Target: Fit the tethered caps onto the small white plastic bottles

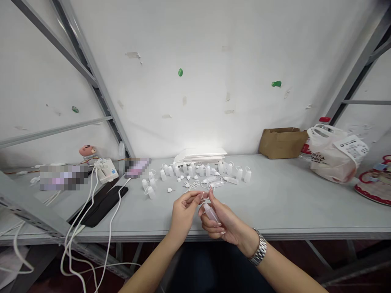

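Observation:
My right hand (220, 219) is wrapped round a small translucent squeeze bottle (211, 213), tilted with its neck up and away from me. Just above the bottle's neck, my left hand (185, 209) pinches a small white piece, possibly the bottle's cap strap; its exact shape is hard to make out. The right thumb reaches up to the same piece. Beyond my hands lie several loose white caps with straps (192, 185) and a few bottles on their sides (231, 180). Several more small bottles (248, 175) stand upright behind, and one (151, 192) stands to the left.
A stack of white sheets (200, 155) lies against the wall. To the right are a brown paper box (282, 143), a white plastic bag (332, 156) and a red-trimmed item (374, 189). A black pouch (105, 206), white cables (91, 195) and a power strip (106, 171) lie left.

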`<act>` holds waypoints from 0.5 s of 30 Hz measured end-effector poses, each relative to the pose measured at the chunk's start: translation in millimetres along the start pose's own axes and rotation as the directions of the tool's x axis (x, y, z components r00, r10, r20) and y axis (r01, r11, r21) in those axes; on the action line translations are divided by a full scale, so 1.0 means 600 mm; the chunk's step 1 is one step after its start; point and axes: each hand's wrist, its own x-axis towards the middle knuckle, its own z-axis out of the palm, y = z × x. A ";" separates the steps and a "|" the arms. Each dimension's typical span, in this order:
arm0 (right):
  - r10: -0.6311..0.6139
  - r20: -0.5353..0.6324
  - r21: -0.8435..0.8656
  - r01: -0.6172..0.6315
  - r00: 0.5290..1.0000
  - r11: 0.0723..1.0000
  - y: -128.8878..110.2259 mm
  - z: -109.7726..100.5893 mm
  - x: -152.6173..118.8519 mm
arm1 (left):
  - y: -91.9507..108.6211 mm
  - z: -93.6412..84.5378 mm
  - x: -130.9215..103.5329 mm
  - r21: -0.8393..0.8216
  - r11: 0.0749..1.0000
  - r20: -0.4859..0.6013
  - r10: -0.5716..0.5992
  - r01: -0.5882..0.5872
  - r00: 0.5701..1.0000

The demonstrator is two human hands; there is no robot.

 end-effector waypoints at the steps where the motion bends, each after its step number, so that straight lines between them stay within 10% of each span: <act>1: -0.009 -0.010 -0.002 0.009 1.000 1.000 -0.002 0.001 -0.001 | 0.002 0.002 -0.003 0.000 1.000 0.006 -0.003 0.003 1.000; 15: -0.103 -0.106 -0.164 0.085 0.989 0.983 0.000 0.000 -0.003 | 0.006 0.015 -0.007 -0.113 0.991 0.026 -0.065 0.067 0.998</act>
